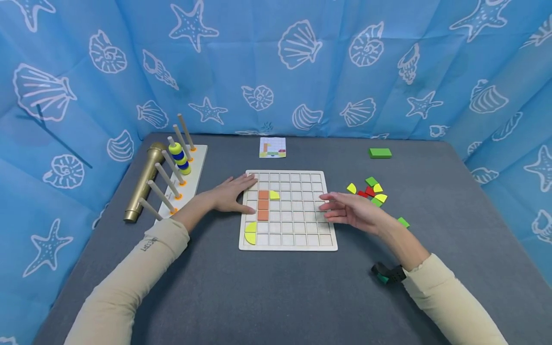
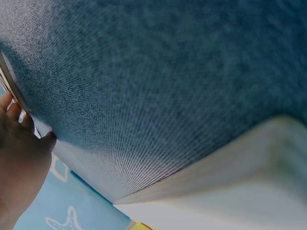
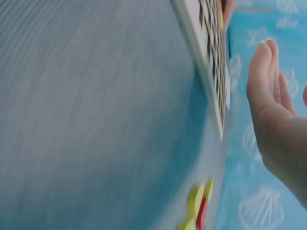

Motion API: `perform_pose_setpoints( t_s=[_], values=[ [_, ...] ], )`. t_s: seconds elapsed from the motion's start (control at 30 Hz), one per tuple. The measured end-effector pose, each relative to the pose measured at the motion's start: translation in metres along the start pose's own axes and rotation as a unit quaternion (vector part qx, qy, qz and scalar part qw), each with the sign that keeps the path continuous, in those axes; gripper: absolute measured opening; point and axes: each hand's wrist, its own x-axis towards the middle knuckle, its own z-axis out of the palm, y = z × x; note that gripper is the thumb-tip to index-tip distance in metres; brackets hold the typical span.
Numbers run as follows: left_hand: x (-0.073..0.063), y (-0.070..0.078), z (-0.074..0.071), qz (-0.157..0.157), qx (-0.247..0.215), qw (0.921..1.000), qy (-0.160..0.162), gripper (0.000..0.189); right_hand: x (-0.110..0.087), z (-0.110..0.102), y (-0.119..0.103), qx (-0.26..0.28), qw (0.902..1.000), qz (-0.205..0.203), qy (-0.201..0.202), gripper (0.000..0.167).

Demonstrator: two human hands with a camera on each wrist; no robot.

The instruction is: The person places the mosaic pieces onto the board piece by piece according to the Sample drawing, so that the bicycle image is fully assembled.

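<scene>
A white wooden grid board (image 1: pixel 297 228) lies flat in the middle of the table. My left hand (image 1: pixel 230 194) rests with spread fingers along its left edge; the left wrist view catches that hand at its own left side. On the board sit orange squares (image 1: pixel 263 204) in a column, a yellow quarter piece (image 1: pixel 274 195) beside the top one, and yellow pieces (image 1: pixel 250 233) at the lower left. Above the board's right edge hovers my right hand (image 1: pixel 355 211), fingers extended and holding nothing. Right of it lie loose yellow, red and green pieces (image 1: pixel 370 191).
A printed pattern card (image 1: pixel 272 147) lies behind the board. At the left stand a peg rack (image 1: pixel 196 165) with blue and yellow rings (image 1: pixel 179 158) and a gold tube (image 1: pixel 146 182). A green block (image 1: pixel 380 153) lies at the back right. Blue curtains (image 1: pixel 258 62) surround the table.
</scene>
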Motion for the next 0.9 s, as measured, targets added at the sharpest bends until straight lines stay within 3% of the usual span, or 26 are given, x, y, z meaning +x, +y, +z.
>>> perform_pose_setpoints(
  t_s=[0.27, 0.5, 0.67, 0.9],
  values=[
    [0.002, -0.001, 0.002, -0.001, 0.001, 1.0, 0.001, 0.098, -0.031, -0.041, -0.001, -0.085, 0.9932, -0.015, 0.079, 0.062],
    [0.002, 0.0, 0.001, 0.001, -0.002, 1.0, 0.002, 0.098, -0.057, -0.07, 0.004, -0.182, 0.9748, -0.012, 0.128, 0.065],
    [0.002, -0.001, 0.001, 0.007, -0.005, 0.9999, 0.008, 0.098, -0.07, -0.08, 0.008, -0.22, 0.9642, -0.019, 0.146, 0.065],
    [-0.001, -0.001, 0.001, 0.016, -0.007, 0.9997, 0.016, 0.099, -0.077, -0.081, 0.011, -0.292, 0.9417, -0.02, 0.166, 0.061]
  ],
)
